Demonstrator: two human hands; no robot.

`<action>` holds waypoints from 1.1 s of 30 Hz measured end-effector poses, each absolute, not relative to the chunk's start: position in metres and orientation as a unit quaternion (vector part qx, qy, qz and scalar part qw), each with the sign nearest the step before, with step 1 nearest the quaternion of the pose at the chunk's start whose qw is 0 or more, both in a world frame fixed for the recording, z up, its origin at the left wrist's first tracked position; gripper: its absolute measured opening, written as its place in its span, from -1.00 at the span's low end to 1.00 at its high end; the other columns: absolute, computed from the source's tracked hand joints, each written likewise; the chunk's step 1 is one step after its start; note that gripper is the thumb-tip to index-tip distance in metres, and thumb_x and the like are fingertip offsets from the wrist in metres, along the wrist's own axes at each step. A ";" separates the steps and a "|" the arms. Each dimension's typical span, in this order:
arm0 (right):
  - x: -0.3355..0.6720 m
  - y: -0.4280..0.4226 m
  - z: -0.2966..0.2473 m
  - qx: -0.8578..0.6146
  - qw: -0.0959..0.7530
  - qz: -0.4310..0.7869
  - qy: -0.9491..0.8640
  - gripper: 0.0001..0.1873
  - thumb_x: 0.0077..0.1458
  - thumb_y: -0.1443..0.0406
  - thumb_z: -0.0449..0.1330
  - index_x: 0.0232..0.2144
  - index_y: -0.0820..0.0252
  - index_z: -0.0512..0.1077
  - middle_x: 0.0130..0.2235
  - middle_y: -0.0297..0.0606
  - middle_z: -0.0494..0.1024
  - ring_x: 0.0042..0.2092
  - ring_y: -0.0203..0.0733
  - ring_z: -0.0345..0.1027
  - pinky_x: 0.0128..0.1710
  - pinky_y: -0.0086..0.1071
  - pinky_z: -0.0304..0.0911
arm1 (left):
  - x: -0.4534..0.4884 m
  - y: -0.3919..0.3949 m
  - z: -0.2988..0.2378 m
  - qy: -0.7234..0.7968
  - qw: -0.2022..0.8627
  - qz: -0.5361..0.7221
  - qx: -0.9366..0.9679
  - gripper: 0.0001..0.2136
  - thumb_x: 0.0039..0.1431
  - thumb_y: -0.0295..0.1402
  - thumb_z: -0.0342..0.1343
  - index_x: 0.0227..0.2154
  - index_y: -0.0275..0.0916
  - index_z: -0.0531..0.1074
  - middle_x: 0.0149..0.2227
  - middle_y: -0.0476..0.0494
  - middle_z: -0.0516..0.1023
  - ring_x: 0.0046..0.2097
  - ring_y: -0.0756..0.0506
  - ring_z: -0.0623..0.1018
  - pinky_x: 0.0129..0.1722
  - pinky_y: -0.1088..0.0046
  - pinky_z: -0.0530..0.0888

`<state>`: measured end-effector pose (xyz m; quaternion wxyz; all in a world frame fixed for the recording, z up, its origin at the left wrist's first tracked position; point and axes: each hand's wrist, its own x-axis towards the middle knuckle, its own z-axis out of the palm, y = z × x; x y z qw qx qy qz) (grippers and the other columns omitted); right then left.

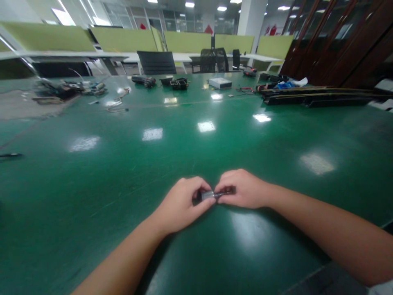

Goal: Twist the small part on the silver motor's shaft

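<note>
My left hand (186,204) is closed around a small silver-and-black cylindrical part (207,195), low over the green table (129,172) near its front edge. From the other side, my right hand (241,189) pinches a thin dark rod-like piece (226,191) in line with the cylinder. The fingertips of both hands almost meet where the two pieces come together. Whether they are joined, I cannot tell, as fingers cover much of both.
Along the far side lie a black power tool (143,80), black brackets (175,83), a silver box (220,83) and long black strips (319,97). Tangled electronic parts (67,89) sit far left, near a loose cable (118,102). A dark pen-like item (10,155) lies at the left edge.
</note>
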<state>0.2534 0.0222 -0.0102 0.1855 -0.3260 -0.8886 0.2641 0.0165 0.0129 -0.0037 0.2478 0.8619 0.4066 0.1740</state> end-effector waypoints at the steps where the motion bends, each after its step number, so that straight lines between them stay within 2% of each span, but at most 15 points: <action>1: 0.254 0.022 -0.010 -0.320 0.184 0.260 -0.892 -0.81 0.11 0.24 0.33 -0.23 0.21 0.59 -0.32 -0.26 0.57 -0.28 -0.24 0.41 -0.26 -0.39 0.23 | 0.016 0.013 -0.004 0.407 0.247 0.174 0.862 -0.83 0.21 -0.18 0.21 -0.23 -0.13 0.53 -0.37 0.03 0.53 -0.35 -0.07 0.48 -0.31 0.38 0.31; 4: 0.255 0.023 -0.010 -0.304 0.178 0.251 -0.902 -0.81 0.06 0.29 0.34 -0.23 0.21 0.58 -0.33 -0.27 0.56 -0.27 -0.22 0.40 -0.25 -0.38 0.23 | 0.016 0.013 -0.004 0.405 0.246 0.174 0.863 -0.83 0.18 -0.19 0.23 -0.24 -0.14 0.52 -0.37 0.03 0.54 -0.34 -0.06 0.48 -0.31 0.39 0.32; 12: 0.253 0.022 -0.010 -0.327 0.191 0.260 -0.888 -0.81 0.10 0.36 0.29 -0.18 0.20 0.58 -0.26 -0.26 0.60 -0.24 -0.23 0.43 -0.22 -0.40 0.25 | 0.015 0.014 -0.005 0.420 0.246 0.170 0.857 -0.80 0.09 -0.19 0.29 -0.26 -0.14 0.52 -0.39 0.03 0.52 -0.34 -0.08 0.49 -0.31 0.39 0.32; 33: 0.253 0.021 -0.009 -0.313 0.188 0.250 -0.897 -0.85 0.11 0.32 0.30 -0.23 0.24 0.57 -0.29 -0.24 0.57 -0.24 -0.21 0.41 -0.22 -0.37 0.23 | 0.016 0.014 -0.006 0.411 0.244 0.168 0.862 -0.80 0.10 -0.20 0.29 -0.29 -0.17 0.50 -0.37 0.01 0.56 -0.35 -0.08 0.50 -0.31 0.38 0.33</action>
